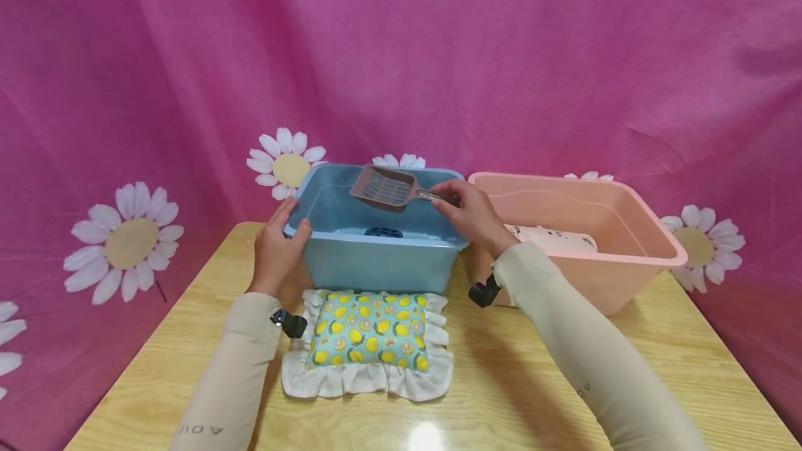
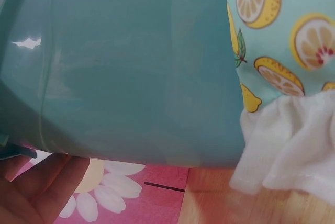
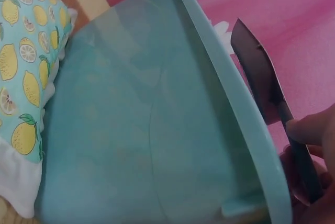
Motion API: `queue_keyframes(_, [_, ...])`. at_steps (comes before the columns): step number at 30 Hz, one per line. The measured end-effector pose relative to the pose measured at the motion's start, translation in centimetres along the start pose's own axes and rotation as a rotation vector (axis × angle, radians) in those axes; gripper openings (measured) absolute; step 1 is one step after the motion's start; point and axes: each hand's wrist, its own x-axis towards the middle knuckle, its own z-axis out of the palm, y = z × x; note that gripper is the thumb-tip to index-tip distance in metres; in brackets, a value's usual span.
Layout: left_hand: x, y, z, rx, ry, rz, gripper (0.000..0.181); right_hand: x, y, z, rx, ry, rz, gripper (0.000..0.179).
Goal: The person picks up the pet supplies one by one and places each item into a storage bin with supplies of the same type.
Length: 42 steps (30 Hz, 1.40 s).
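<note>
Looking into a blue plastic tub [image 1: 376, 263] on the wooden counter [image 1: 664, 353], and finding a black slotted piece [image 1: 383, 232] on its floor, too small to name surely. Finding just to its right a pink plastic tub [image 1: 620, 273] and, inside, a pale patterned item [image 1: 551, 239], partly hidden by the near wall. Seeing a lemon-print cushion [image 1: 370, 329] with white ruffles lying flat just in front of the blue tub. Holding a brown slotted litter scoop [image 1: 401, 195] over the blue tub's open top, clear of its floor, with the head pointing left and away from the right grip [image 1: 473, 213] and the handle [image 1: 429, 195] running into it. Pinching that handle between thumb and curled fingers, with the right grip closed snugly on it. Grasping the blue tub's left rim with the left grip [image 1: 276, 252], resting digits on both sides of the edge.
</note>
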Motion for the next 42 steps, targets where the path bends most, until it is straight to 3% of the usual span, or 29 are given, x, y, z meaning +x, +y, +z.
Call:
queue_keyframes(11, [0.2,0.4,0.4,-0.011,-0.009,0.02,0.055,0.6,0.3,1.1,-0.039,-0.02,0.033,0.024])
queue_keyframes(20, [0.5,0.6,0.2,-0.006,-0.008,0.013,0.056,0.8,0.1,1.5,-0.116,-0.028,-0.059,0.024])
queue_keyframes(28, [-0.1,0.2,0.5,-0.004,-0.016,-0.018,0.056,0.4,0.4,1.8,-0.187,-0.095,0.016,0.026])
queue_keyframes(37, [-0.5,0.2,0.4,-0.008,0.005,-0.02,0.055,0.5,0.3,2.1,-0.282,-0.112,-0.073,0.022])
queue_keyframes(42, [-0.5,0.1,0.2,-0.002,0.025,0.009,0.054,0.5,0.3,2.3,-0.326,-0.147,-0.088,0.033])
